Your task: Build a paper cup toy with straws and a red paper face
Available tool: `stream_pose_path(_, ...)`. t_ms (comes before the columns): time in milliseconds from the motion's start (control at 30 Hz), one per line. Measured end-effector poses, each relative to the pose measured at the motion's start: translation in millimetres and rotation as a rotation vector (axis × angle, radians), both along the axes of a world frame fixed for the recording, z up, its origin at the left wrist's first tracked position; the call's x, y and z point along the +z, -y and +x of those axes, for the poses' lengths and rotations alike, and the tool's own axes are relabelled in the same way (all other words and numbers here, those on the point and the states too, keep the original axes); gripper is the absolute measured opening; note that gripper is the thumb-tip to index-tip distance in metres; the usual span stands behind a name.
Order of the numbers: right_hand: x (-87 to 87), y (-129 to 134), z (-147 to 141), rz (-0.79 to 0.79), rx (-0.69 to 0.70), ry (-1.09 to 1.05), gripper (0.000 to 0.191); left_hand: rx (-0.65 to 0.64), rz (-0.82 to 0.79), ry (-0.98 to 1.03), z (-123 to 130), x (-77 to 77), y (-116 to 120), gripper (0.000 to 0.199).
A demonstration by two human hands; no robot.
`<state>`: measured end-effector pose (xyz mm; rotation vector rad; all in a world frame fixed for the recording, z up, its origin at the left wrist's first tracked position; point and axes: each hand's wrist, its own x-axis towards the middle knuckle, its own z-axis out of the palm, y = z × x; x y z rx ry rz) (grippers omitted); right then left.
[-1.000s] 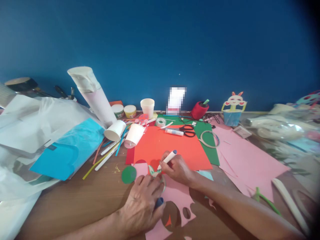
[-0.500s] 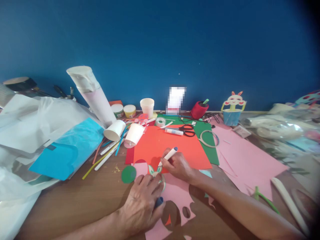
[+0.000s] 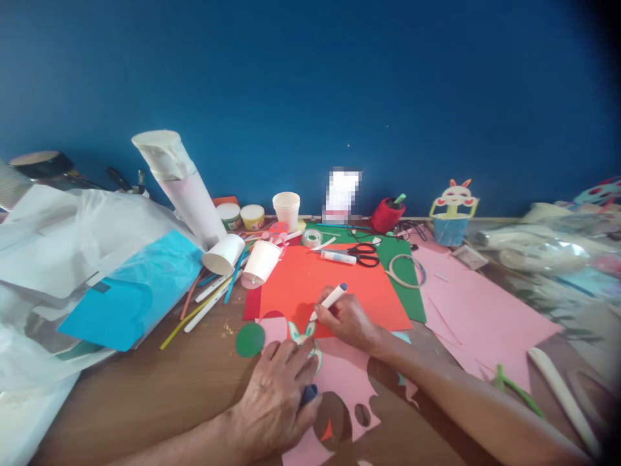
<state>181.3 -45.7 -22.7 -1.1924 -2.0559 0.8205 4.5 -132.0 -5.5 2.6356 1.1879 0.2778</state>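
Observation:
My right hand (image 3: 347, 318) pinches a white marker (image 3: 328, 301) with a blue end, its tip down at a rabbit-shaped paper cutout (image 3: 303, 332) with green-outlined ears. Across the lower part of this cutout lies my left hand (image 3: 279, 391), fingers bent and pressing it down; much of the cutout is hidden beneath. A dark blue marker cap (image 3: 309, 393) is tucked between my left thumb and fingers. Under both hands spreads a pink paper (image 3: 339, 362) with round holes cut out. A green paper circle (image 3: 250, 340) rests left of my left hand.
Orange paper (image 3: 301, 278) carries scissors (image 3: 366, 254) and a glue tube (image 3: 338, 257). White paper cups (image 3: 262, 261), straws and tape (image 3: 312, 238) sit at back left. A blue cup with a rabbit face (image 3: 450, 228) stands back right. Plastic bags (image 3: 92, 226) cover the left side.
The marker and my right hand have shifted very slightly to the right along the ear. My left hand keeps its place on the cutout.

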Motion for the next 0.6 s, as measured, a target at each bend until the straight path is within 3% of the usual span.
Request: stream_pose_path(600,-3.0,-3.2,5.5,0.017,-0.029,0.019,0.020,-0.020,-0.020,-0.011,-1.5,0.2,0.5,0.034)
